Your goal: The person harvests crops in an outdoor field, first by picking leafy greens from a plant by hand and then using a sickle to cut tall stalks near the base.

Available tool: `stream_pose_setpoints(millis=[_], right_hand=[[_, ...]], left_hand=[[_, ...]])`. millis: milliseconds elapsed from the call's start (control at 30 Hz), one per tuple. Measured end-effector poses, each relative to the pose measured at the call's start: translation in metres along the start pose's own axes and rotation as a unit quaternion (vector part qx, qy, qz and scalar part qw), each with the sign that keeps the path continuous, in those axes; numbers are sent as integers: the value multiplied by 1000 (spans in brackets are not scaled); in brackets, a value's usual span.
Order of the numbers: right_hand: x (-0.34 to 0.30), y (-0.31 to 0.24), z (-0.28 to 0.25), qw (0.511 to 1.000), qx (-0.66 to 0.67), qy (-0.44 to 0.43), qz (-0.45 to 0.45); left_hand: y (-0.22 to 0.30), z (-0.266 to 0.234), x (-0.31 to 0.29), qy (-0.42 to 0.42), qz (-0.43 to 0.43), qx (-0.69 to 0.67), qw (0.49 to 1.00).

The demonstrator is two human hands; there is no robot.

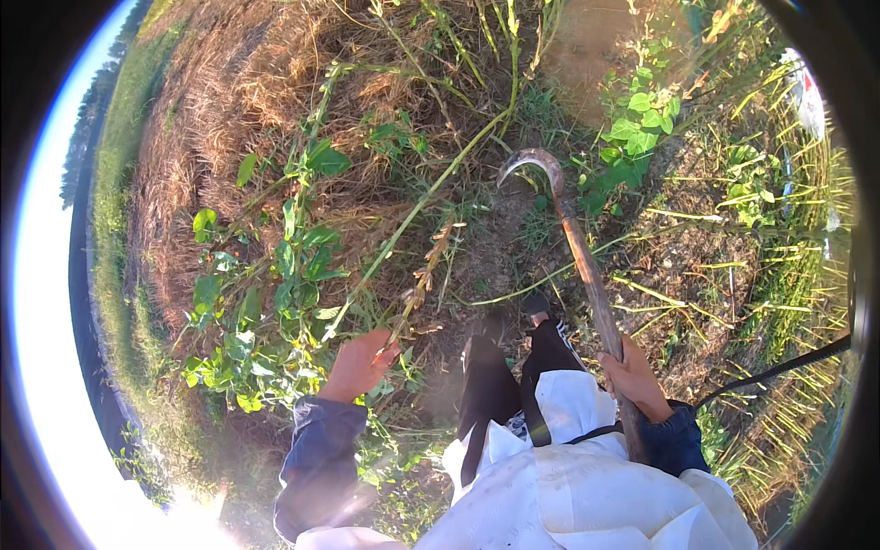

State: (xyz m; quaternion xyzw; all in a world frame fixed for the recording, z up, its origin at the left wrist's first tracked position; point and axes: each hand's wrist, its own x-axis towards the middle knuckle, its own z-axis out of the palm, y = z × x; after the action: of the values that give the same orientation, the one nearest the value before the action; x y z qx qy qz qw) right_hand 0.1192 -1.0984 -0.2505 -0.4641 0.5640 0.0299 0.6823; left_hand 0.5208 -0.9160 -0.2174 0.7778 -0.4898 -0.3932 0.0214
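Observation:
My right hand (637, 378) is wrapped around the long wooden handle of a sickle (587, 261). Its curved metal blade points away from me and hooks to the left, over the weedy soil. At the left, my left hand (359, 365) is closed on the lower end of a thin brown stalk with dry pods (424, 275), which leans up and to the right. A long green stem (431, 194) passes just beyond that hand; whether the fingers touch it I cannot tell. Leafy green vines (298, 252) grow close by on the left.
Dry straw-like grass (275, 82) covers the far left ground. Cut yellow-green stubble (678, 298) sticks up on the right, with a broad-leaved plant (642, 119) beyond it. A white cloth (596, 490) hangs over my front, and a black strap (779, 368) runs off right.

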Motion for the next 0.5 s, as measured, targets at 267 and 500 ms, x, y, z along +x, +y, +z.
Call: stream_pose_setpoints(millis=[267,500], right_hand=[[96,-53,10,990,-11,50,-129],[212,-90,11,967,-214,104,-87]], left_hand=[[-46,5,77,219,93,155,959],[-61,18,71,123,-8,2,992]])
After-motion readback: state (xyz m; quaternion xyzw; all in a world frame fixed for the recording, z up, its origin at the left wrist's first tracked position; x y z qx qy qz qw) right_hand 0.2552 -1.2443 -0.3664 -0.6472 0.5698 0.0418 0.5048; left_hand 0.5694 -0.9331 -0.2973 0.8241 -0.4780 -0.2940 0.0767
